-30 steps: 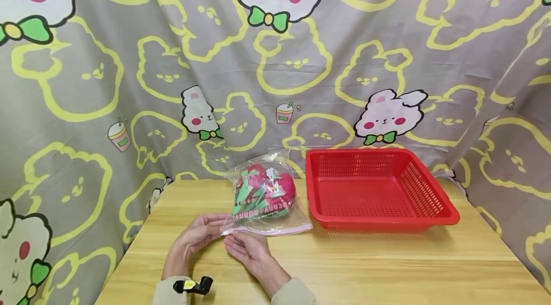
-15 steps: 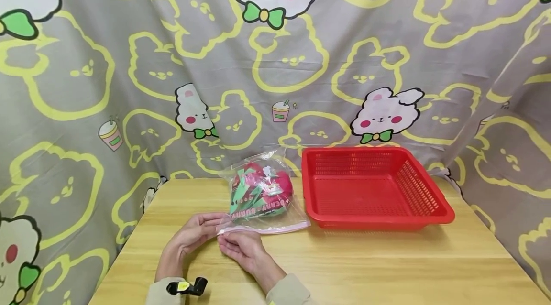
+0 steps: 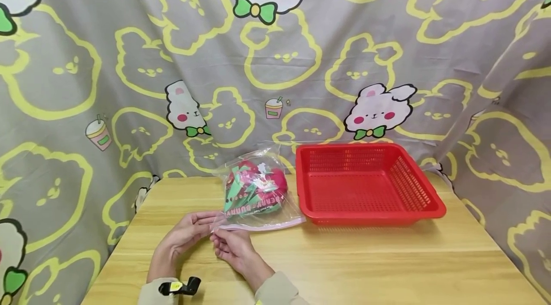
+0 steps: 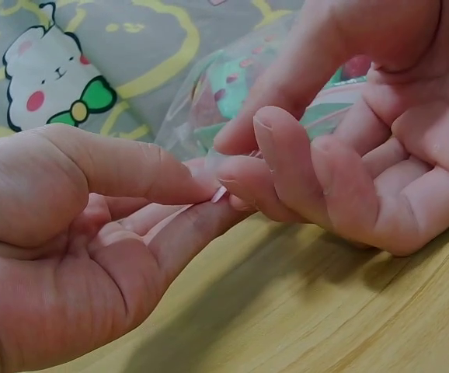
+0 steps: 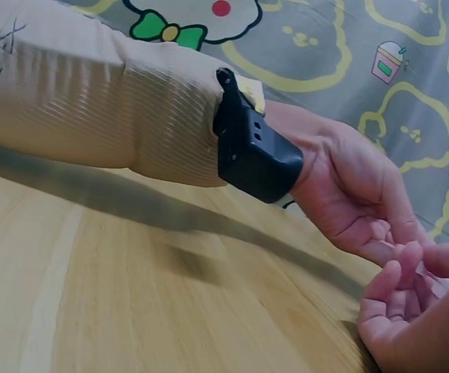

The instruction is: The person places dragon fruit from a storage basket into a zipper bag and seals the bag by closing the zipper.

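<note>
A clear zip bag printed "Berry Bunny" lies on the table, its pale zip edge toward me. Inside it are red and green contents, whose kind the plastic blurs. At the left end of the zip, my left hand pinches the bag's corner between thumb and forefinger. My right hand meets it there and pinches the zip beside those fingertips. Up close in the left wrist view, a small white end of the zip strip pokes out between the fingertips. In the right wrist view, the hands mostly hide the bag.
A red plastic basket with slotted walls stands right of the bag, close to its edge. Behind the wooden table hangs a grey curtain with rabbit prints. A black camera mount sits on my left wrist.
The head view has swung a little, so bag, basket and hands all appear farther left. Both hands stay at the same corner of the bag, with only slight finger movement.
</note>
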Available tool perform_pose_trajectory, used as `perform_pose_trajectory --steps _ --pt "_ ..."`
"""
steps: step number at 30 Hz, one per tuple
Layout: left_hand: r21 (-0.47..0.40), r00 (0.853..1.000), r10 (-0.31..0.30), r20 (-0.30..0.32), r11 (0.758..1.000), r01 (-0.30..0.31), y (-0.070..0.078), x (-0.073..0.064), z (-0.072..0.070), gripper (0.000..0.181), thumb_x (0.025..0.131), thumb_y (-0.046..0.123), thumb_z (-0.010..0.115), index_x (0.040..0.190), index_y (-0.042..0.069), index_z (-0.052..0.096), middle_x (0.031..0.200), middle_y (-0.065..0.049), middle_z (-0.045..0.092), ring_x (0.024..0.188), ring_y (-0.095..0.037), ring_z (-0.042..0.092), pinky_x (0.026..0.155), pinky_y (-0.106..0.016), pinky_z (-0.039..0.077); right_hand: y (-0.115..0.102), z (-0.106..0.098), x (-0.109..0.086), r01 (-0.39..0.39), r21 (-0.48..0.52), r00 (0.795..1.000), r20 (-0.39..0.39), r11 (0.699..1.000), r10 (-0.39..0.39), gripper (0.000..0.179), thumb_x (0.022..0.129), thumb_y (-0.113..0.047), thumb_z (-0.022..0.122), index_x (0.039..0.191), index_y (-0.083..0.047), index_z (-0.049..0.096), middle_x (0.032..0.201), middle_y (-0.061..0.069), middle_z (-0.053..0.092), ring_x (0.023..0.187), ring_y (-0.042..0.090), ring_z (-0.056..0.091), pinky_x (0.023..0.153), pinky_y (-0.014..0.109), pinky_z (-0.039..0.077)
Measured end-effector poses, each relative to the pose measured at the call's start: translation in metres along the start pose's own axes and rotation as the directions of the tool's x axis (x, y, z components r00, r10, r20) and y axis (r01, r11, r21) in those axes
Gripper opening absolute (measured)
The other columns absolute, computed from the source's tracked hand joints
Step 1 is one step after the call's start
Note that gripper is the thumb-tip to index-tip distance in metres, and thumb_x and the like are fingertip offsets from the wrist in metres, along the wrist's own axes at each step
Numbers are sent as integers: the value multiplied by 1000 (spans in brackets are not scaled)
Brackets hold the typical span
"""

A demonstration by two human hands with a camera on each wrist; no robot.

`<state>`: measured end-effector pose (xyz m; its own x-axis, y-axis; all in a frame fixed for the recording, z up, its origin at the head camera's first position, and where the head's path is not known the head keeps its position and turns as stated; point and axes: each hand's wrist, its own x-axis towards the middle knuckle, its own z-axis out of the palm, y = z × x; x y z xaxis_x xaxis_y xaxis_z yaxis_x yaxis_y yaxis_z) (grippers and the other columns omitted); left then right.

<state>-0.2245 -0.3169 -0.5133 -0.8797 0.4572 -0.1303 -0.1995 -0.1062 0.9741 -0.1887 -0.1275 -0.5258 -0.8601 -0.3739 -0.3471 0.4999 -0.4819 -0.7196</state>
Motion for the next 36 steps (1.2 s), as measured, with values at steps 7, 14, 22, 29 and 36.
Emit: perform_pose_trajectory --steps 7,14,22,29,36 --pt "-3 1000 9 10 1000 -9 2 -8 -6 52 99 -11 54 144 -25 30 139 -24 58 124 -21 63 105 -32 47 5 11 1 19 15 999 -46 1000 -18 10 95 -11 71 91 -2 70 70 1 67 58 4 56 57 21 48" --pt "-22 999 34 -7 999 -34 2 -11 -8 51 98 -13 54 142 -26 31 137 -23 61 123 -21 64 105 -31 47 7 17 2 33 -14 995 -98 999 -34 5 91 -5 72 88 -2 71 69 1 66 55 3 55 54 19 46" --pt "-49 999 31 -26 998 -32 -1 -10 -6 51 100 -12 51 143 -26 29 136 -21 62 122 -19 64 105 -32 46 7 19 1 44 -36 989 -142 998 -49 5 88 -5 73 84 -3 71 68 1 66 54 2 54 52 18 47" --pt "5 999 12 -30 1000 -12 1 -4 -2 51 99 -9 56 142 -24 34 139 -25 59 123 -22 64 105 -32 46 6 15 -1 63 -43 984 -165 997 -70 4 87 -4 72 86 -2 70 69 1 66 56 4 54 53 19 48" --pt "19 998 23 -55 1000 -22 3 -3 3 50 99 -10 57 141 -25 35 136 -25 60 119 -20 66 101 -31 50 4 11 -2 71 -25 982 -173 997 -75 3 88 -4 71 87 -2 69 70 1 66 57 3 54 54 19 48"
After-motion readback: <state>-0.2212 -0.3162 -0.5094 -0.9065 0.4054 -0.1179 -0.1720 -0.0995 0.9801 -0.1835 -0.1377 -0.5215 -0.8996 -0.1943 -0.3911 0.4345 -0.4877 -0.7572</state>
